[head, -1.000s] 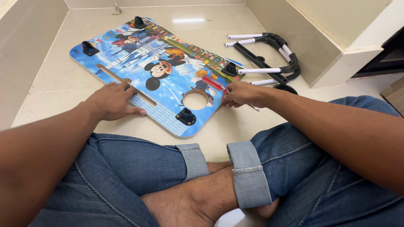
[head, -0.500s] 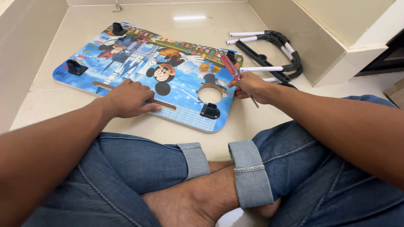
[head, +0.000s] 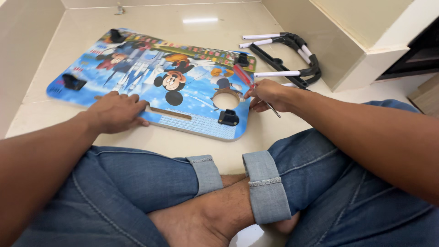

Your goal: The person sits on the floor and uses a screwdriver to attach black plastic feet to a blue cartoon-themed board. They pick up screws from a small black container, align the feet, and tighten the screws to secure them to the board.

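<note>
A colourful cartoon-printed lap-table board (head: pixel 137 77) lies flat on the tiled floor in front of my crossed legs. It has a round cup hole (head: pixel 225 99), a long slot (head: pixel 169 113) and black leg brackets at its corners (head: pixel 228 117). My left hand (head: pixel 116 112) rests palm-down on the board's near edge beside the slot. My right hand (head: pixel 267 95) sits at the board's right edge next to the hole, holding a red-handled screwdriver (head: pixel 243 75) whose metal tip sticks out below the fingers.
Black and white tubular table legs (head: pixel 288 57) lie on the floor to the right of the board. A raised beige step or wall corner (head: pixel 361 41) stands at the right, another wall at the left. My jeans-clad crossed legs (head: pixel 256 192) fill the foreground.
The board has been turned and slid to the left, so its long side now faces me. Both hands moved with it and keep their places on it.
</note>
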